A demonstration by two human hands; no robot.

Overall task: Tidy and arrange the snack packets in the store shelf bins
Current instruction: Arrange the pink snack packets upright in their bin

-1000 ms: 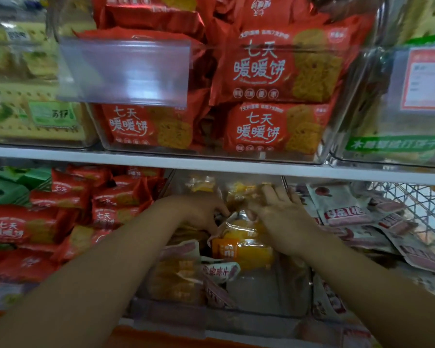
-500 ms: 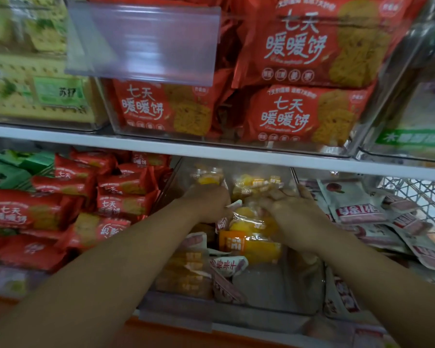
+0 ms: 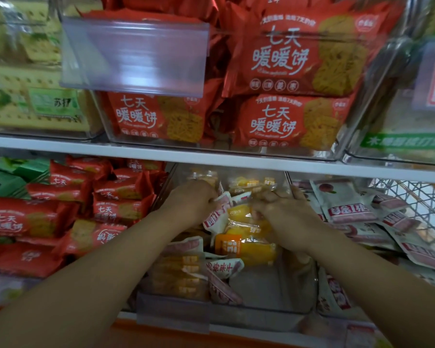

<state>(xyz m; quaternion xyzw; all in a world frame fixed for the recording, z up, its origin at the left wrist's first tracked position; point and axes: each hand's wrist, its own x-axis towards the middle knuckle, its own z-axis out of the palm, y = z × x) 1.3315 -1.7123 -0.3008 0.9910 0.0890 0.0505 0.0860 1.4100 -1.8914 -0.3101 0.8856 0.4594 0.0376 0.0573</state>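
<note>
— Store shelving fills the view, two tiers of clear bins. Where is the work?

— Under the white shelf board (image 3: 86,144), in the middle bin (image 3: 266,290). Yellow packets (image 3: 246,249) and white packets (image 3: 224,267) with red lettering lie mixed in it. They are heaped toward the back, and the front right of the bin's floor is bare.

— And the hands?

— Both reach deep in. The left hand (image 3: 194,199) has its grip closed, fingers curled on the top edge of one of the white packets. The right hand (image 3: 284,214), just beside it, has its grip curled down onto the yellow packets. Blur hides exactly which one it holds.

— Neighbours?

— Red biscuit packets (image 3: 121,189) sit loosely stacked to the left. White pouches (image 3: 347,204) sprawl to the right, near a wire basket (image 3: 412,197). Above the board, larger red packets (image 3: 281,56) fill an upper bin (image 3: 362,109), partly behind a blank label holder (image 3: 133,54).

— How far along?

— Early to midway, I'd judge. The two kinds in the middle bin aren't separated and several packets lie tilted. The pouches on the right look unsorted too. Nothing there reads as finished.
</note>
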